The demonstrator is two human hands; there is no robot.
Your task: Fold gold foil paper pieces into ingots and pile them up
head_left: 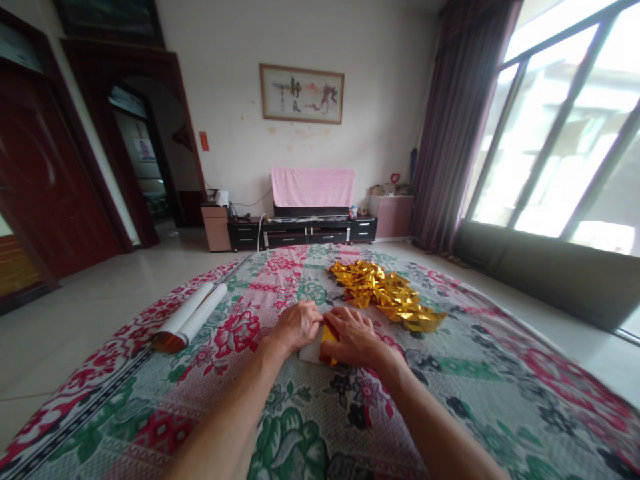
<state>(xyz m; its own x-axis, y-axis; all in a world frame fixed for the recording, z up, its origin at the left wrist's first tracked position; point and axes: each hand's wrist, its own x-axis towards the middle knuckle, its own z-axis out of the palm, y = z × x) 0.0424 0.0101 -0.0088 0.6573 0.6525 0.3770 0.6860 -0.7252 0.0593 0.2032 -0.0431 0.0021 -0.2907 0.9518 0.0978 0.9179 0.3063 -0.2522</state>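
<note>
A small sheet of gold foil paper lies partly folded on the patterned cloth, its pale underside showing on the left. My left hand is closed, with its fingertips pinched at the paper's far edge. From the right, my right hand grips the folded gold part between thumb and fingers and presses it down. Both sets of fingertips nearly meet at the top of the fold. Just beyond my right hand sits a pile of folded gold foil pieces.
Two rolls of white-backed foil paper lie at the left of the cloth-covered round table. Farther off are a low black TV cabinet and a screen under a pink cloth. Windows and a purple curtain stand at the right.
</note>
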